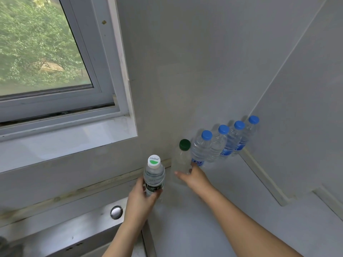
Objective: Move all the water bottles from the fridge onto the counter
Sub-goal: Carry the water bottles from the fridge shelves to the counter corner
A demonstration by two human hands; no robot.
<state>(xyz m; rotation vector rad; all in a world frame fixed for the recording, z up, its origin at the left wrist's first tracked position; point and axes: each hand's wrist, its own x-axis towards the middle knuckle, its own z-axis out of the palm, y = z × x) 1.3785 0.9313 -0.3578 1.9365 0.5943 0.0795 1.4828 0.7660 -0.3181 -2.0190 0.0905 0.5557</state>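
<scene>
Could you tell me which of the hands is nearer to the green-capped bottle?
Right. The right hand holds the green-capped bottle; the left hand grips the white-capped bottle beside it.

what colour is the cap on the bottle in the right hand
Dark green cap, seen in the head view.

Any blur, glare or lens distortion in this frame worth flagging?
Head view: strong wide-angle bending, so the window frame and wall seams lean; right hand and green-capped bottle slightly motion-blurred; lighting soft and even, no harsh glare.

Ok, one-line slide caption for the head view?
Left hand holds white-capped bottle; right hand grips green-capped bottle on counter.
</scene>
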